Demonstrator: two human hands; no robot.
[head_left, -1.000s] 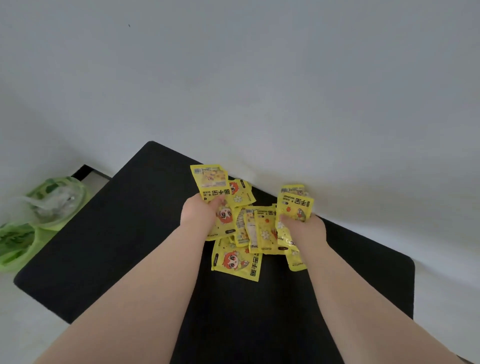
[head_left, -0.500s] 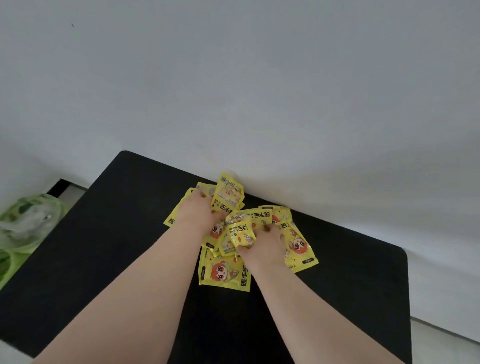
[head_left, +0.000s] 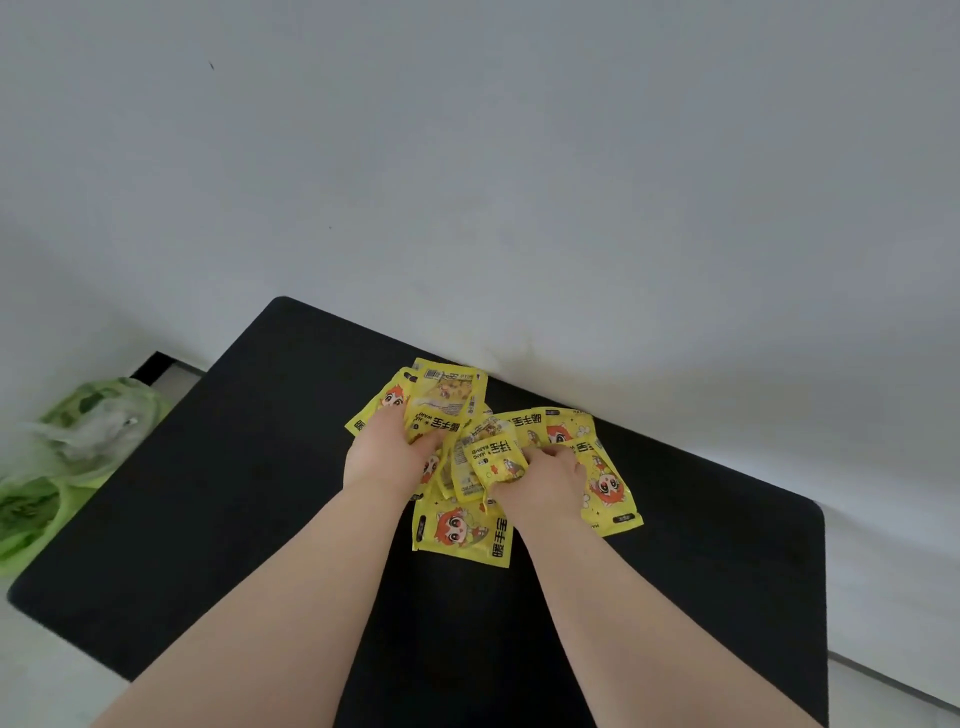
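Note:
Several yellow packets with a red-haired cartoon figure lie in a heap (head_left: 462, 532) at the back of a black table (head_left: 249, 509), close to the wall. My left hand (head_left: 384, 457) holds one packet (head_left: 447, 400) upright at the heap's left side. My right hand (head_left: 545, 480) grips another packet (head_left: 493, 457) near the middle of the heap, with more packets under and beside it. The fingertips of both hands are hidden among the packets.
A white wall (head_left: 571, 182) rises right behind the table. A green and clear plastic bag (head_left: 78, 447) lies on the floor past the table's left edge. The black surface stretches bare to the left, right and front of the heap.
Both hands came down and inward from holding packets apart and raised. The packets now lie bunched in one heap, and my right hand has shifted left toward the middle.

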